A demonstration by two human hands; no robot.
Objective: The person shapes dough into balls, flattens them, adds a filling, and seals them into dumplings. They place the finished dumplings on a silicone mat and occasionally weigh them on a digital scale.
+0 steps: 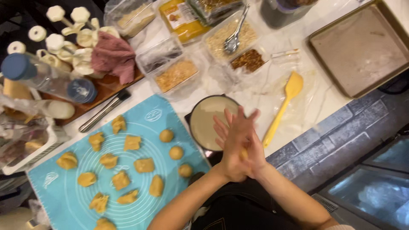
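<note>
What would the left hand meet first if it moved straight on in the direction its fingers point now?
Probably the round bowl. The left hand, pressed against the right hand around a bit of dough, points up the picture over the bowl's near rim. Its height above the bowl is unclear.

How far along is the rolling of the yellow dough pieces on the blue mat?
Early. Three smooth round dough balls sit at the right side of the blue silicone baking mat. One yellow dough piece is pressed between the left hand and right hand, above the round pan. About a dozen rough, unshaped dough chunks remain on the mat, and the metal baking tray holds no dough.
</note>
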